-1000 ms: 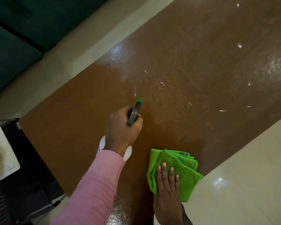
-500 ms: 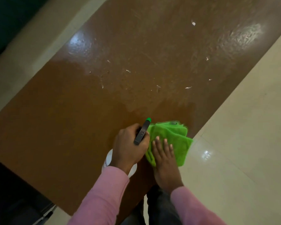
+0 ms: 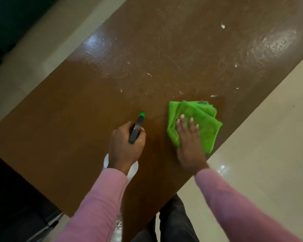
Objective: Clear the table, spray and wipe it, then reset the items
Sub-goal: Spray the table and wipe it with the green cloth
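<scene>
Two hands busy, you are in the spray-and-wipe step.
Head view: your left hand is clenched around the white spray bottle; your right hand lies flat, fingers spread, on the folded green microfibre cloth near the glossy brown table's right edge. Next, sweep toward the far white crumbs.

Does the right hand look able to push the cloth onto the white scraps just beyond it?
Probably yes: the right hand lies flat on the green cloth, with bare table before the nearest scraps.
</scene>
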`<move>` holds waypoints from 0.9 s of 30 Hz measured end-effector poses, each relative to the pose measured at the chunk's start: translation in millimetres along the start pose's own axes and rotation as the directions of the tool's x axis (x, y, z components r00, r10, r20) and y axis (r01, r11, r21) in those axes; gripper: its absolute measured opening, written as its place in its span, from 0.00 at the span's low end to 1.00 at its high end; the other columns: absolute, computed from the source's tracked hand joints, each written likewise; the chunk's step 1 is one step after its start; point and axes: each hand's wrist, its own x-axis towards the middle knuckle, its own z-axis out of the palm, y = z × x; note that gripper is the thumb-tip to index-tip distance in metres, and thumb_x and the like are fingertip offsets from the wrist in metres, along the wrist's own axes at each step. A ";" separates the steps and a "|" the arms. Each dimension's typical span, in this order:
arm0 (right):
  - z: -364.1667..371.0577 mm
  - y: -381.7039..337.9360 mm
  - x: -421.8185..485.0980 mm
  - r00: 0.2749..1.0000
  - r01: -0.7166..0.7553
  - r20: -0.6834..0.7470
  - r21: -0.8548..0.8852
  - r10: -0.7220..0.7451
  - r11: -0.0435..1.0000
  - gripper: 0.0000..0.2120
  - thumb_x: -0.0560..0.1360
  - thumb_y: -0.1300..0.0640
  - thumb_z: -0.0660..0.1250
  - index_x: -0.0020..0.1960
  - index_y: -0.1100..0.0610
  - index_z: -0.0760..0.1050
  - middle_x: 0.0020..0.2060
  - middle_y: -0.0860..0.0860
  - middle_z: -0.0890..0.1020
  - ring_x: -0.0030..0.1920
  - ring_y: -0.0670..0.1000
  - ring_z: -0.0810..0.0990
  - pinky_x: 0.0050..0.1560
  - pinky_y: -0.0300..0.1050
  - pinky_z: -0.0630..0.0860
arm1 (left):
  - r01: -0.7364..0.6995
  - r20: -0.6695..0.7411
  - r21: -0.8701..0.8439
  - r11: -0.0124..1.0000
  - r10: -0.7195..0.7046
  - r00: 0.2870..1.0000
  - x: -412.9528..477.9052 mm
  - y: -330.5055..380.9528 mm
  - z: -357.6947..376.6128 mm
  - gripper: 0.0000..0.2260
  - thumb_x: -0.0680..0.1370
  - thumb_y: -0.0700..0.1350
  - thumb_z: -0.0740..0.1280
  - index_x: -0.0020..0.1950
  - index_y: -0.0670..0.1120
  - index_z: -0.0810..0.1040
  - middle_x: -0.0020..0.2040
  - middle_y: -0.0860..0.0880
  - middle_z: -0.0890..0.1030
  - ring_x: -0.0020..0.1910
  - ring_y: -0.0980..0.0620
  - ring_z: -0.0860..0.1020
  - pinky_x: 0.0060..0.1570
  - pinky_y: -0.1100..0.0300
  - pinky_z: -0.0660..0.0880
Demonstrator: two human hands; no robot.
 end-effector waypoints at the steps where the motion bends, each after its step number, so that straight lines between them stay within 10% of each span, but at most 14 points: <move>1: 11.6 -13.0 -19.6 0.996 0.075 0.045 -0.024 -0.074 0.997 0.40 0.72 0.59 0.62 0.78 0.54 0.44 0.77 0.50 0.44 0.77 0.59 0.39 0.76 0.57 0.40 | 0.007 -0.008 0.001 1.000 -0.007 1.000 -0.5 -1.8 -0.5 0.12 0.78 0.48 0.66 0.34 0.51 0.74 0.26 0.54 0.74 0.24 0.54 0.71 0.26 0.62 0.66; 5: 18.2 -21.7 -42.4 0.978 0.184 0.112 -0.058 -0.177 0.981 0.40 0.71 0.59 0.60 0.78 0.53 0.44 0.77 0.49 0.44 0.77 0.58 0.45 0.76 0.54 0.40 | 0.029 -0.045 -0.017 0.999 -0.029 0.999 0.1 -5.3 -1.7 0.12 0.78 0.47 0.66 0.34 0.49 0.74 0.25 0.53 0.73 0.24 0.54 0.70 0.25 0.61 0.65; 12: -48.5 9.1 112.2 0.970 -0.230 -0.074 0.013 0.230 0.973 0.29 0.81 0.54 0.56 0.78 0.60 0.49 0.78 0.56 0.48 0.77 0.62 0.45 0.76 0.58 0.44 | 0.057 -0.048 -0.051 0.997 -0.059 0.997 0.6 -8.4 -4.3 0.07 0.78 0.48 0.67 0.40 0.53 0.77 0.30 0.57 0.76 0.29 0.58 0.76 0.26 0.73 0.67; 21: 30.1 -82.1 -14.1 0.964 0.246 0.113 -0.051 -0.239 0.968 0.35 0.73 0.57 0.55 0.78 0.54 0.49 0.78 0.49 0.47 0.78 0.57 0.45 0.75 0.55 0.41 | 0.009 -0.118 -0.009 1.000 -0.010 0.993 17.6 -8.4 -29.4 0.11 0.74 0.52 0.63 0.33 0.50 0.73 0.25 0.54 0.73 0.26 0.54 0.72 0.25 0.62 0.62; 27: -23.1 -41.1 99.7 0.982 -0.164 -0.091 0.005 0.164 0.986 0.31 0.77 0.60 0.57 0.78 0.60 0.50 0.78 0.57 0.50 0.77 0.60 0.45 0.76 0.57 0.44 | -0.014 -0.191 0.007 1.000 0.015 0.981 33.7 -17.9 -46.7 0.11 0.75 0.54 0.63 0.35 0.53 0.75 0.26 0.58 0.72 0.28 0.58 0.75 0.23 0.72 0.63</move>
